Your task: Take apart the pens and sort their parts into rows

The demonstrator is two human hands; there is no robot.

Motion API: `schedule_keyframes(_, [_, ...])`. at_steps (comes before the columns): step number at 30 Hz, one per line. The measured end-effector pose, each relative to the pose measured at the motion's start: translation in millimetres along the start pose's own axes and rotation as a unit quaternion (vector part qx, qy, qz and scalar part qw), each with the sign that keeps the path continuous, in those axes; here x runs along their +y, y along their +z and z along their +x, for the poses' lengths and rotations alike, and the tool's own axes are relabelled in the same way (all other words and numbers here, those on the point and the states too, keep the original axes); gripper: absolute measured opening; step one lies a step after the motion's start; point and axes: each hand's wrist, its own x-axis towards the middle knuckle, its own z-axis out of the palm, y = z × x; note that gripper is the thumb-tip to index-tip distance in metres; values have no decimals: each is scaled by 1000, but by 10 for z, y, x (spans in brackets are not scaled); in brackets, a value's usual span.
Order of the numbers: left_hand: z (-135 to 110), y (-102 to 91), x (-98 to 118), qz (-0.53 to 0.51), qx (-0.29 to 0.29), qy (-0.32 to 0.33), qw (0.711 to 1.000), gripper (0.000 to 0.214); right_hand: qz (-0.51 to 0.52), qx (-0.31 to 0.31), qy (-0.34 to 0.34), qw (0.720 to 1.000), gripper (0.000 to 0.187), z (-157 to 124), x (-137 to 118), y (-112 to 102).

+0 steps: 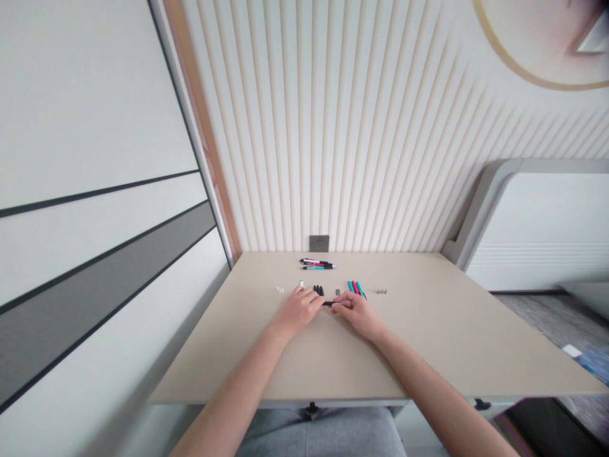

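Observation:
My left hand (299,312) and my right hand (360,315) meet over the middle of the desk, each closed on one end of a slim black pen part (328,303). Fingers hide most of its length. Just beyond the left hand lie several short black pen pieces (318,291) and a small white piece (301,284). Blue and red pen barrels (354,288) rest side by side behind the right hand. Between these groups is a small grey item (337,292), too small to name. Farther back, several whole-looking pens (318,264) lie crosswise.
Tiny white pieces (280,289) lie to the left, and small silvery pieces (381,292) to the right. The beige desk (409,355) meets a ribbed wall with a dark socket (319,244). A white cabinet (118,254) borders the left side; a bed headboard (542,216) stands at right.

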Motion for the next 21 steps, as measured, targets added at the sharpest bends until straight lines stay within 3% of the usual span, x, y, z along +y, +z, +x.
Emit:
schedule_keyframes(4, [-2, -21, -5, 13, 4, -5, 1000, 16, -50, -5, -34, 998, 37, -7, -55, -3])
schedule_keyframes(10, [-12, -29, -28, 16, 22, -9, 1000, 15, -254, 34, -77, 964, 44, -29, -133, -9])
schedule_keyframes(16, [12, -13, -7, 0, 16, -5, 1000, 14, -281, 32, -99, 954, 35, -24, -110, -28])
schedule_keyframes(21, [7, -14, -12, -1, 16, -8, 1000, 14, -293, 51, -126, 946, 14, -44, -111, 0])
